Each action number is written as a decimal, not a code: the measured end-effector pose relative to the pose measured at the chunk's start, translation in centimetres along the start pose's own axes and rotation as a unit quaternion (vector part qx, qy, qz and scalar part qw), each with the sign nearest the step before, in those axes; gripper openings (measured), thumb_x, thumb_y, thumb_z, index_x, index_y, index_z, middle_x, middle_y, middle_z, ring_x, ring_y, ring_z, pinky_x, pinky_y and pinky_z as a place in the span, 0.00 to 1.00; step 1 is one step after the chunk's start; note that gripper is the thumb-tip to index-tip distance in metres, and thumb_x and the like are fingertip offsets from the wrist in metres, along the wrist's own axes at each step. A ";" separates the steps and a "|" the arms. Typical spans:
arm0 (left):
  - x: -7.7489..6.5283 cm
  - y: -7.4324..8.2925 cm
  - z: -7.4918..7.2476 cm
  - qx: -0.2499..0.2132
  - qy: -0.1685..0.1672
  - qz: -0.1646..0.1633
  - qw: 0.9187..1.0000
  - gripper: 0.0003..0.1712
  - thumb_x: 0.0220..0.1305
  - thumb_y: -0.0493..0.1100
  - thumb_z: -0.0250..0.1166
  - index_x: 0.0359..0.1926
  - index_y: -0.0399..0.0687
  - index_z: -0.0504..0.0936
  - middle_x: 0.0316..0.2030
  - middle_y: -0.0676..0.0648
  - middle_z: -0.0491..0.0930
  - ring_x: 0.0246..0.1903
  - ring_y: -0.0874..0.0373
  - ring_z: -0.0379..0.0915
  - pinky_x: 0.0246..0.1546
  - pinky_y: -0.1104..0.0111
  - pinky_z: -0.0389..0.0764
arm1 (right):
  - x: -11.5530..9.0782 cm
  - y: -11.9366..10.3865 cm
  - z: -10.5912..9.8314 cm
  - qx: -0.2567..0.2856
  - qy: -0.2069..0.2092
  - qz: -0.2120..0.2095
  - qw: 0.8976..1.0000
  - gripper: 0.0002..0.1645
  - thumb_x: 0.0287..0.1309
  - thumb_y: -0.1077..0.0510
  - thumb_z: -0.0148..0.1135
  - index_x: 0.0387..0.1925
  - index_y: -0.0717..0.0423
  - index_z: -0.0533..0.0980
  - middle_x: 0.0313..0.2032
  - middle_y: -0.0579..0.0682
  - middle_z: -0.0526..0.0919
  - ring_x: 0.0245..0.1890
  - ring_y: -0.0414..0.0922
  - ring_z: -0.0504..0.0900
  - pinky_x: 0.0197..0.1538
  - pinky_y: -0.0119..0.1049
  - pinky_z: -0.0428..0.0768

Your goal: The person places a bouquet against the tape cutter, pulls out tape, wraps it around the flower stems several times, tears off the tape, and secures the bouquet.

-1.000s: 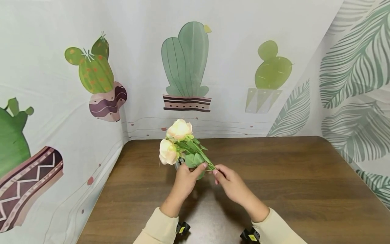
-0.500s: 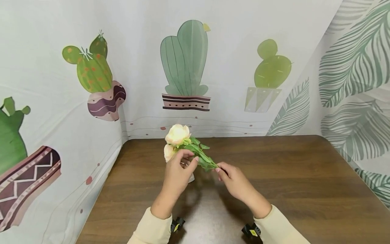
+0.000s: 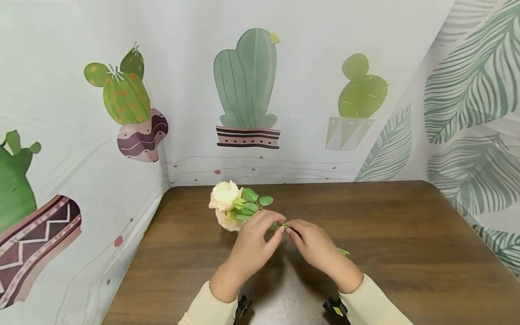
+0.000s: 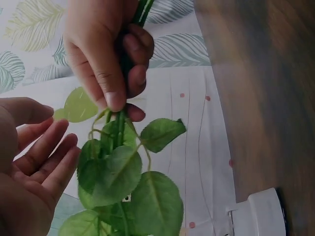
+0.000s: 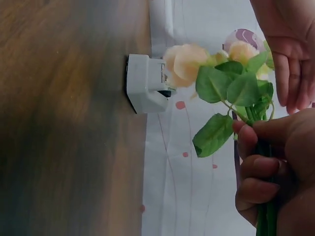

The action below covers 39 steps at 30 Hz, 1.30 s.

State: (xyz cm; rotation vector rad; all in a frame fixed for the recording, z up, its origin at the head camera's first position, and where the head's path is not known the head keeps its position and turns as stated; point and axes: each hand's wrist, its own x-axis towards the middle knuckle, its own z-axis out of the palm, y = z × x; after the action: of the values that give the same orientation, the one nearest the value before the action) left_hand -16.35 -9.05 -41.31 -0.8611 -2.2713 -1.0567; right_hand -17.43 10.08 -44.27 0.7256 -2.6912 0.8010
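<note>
Two pale peach roses (image 3: pixel 225 197) with green leaves (image 5: pixel 212 84) lean left over the table in the head view. My right hand (image 3: pixel 314 243) grips their stems (image 4: pixel 121 129) just below the lowest leaves. Cut stem ends (image 3: pixel 343 251) stick out behind that wrist. Beside the leaves is my left hand (image 3: pixel 253 239), its fingers loosely bent and its fingertips near the right hand's. The left wrist view shows a gap between the left fingers (image 4: pixel 47 152) and the stems. From the head, the left hand covers part of the stems and leaves.
A white, block-like object with a dark base (image 5: pixel 145 84) stands on the brown wooden table (image 3: pixel 386 234); the roses and left hand hide it from the head. Behind the table hangs a white cloth (image 3: pixel 304 90) printed with cacti and leaves.
The left hand first drew away from the stems, then came back right, near the right hand. The blossoms have dropped lower, and stem ends now show behind the right wrist.
</note>
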 end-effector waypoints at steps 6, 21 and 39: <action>0.0 0.4 0.1 0.014 -0.039 0.013 0.999 0.14 0.68 0.38 0.66 0.54 0.47 0.82 0.45 0.53 0.82 0.47 0.60 0.79 0.47 0.68 0.81 | -0.1 0.1 -0.4 -0.017 0.004 -0.065 0.998 0.10 0.70 0.57 0.61 0.49 0.50 0.82 0.42 0.43 0.86 0.38 0.37 0.83 0.41 0.38 0.83; -0.3 0.4 -0.6 0.197 -0.198 -0.056 0.959 0.18 0.78 0.48 0.51 0.57 0.47 0.79 0.47 0.51 0.87 0.48 0.55 0.84 0.58 0.57 0.77 | 0.1 -0.2 0.4 -0.084 0.062 -0.210 0.972 0.04 0.69 0.55 0.63 0.38 0.50 0.81 0.31 0.41 0.82 0.31 0.37 0.80 0.37 0.32 0.82; -0.2 -1.1 -1.9 0.091 -0.292 -0.083 0.948 0.14 0.77 0.48 0.55 0.51 0.53 0.86 0.37 0.56 0.84 0.37 0.65 0.77 0.43 0.66 0.79 | 0.3 0.5 0.6 -0.067 0.100 -0.213 0.970 0.14 0.52 0.49 0.75 0.36 0.48 0.80 0.31 0.39 0.84 0.28 0.35 0.80 0.37 0.34 0.80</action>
State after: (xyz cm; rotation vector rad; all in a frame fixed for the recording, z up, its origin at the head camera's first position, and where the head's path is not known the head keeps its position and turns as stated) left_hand -16.65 -11.23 -40.88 -1.0174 -2.9234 -0.6971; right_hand -18.04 9.97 -44.91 1.0755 -2.2643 0.5447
